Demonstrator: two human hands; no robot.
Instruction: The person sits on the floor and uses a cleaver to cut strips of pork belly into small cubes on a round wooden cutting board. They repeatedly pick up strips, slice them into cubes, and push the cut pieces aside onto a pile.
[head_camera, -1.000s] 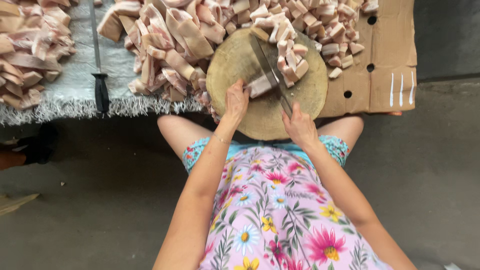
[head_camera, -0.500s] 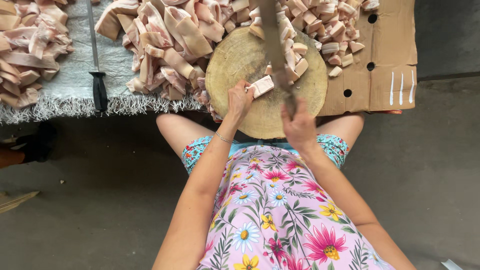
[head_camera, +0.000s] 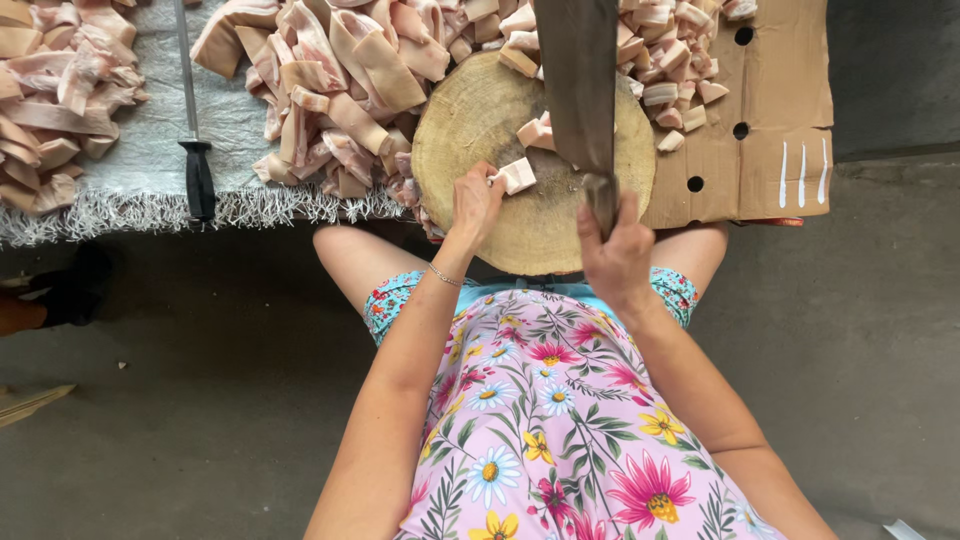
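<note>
A round wooden chopping block rests in front of my knees. My left hand pins a pale pork strip flat on the block. My right hand grips the handle of a big cleaver, whose broad dark blade is raised high toward the camera and hides part of the block. A small cut piece lies just left of the blade. Cut cubes are heaped at the block's far right.
Long pork strips are piled on a grey fringed cloth left of the block, more at the far left. A sharpening steel with black handle lies on the cloth. Flattened cardboard lies right. Bare concrete floor surrounds.
The cleaver has risen from lying across the block to a high raised position near the camera. My left hand has stayed on the pork strip.
</note>
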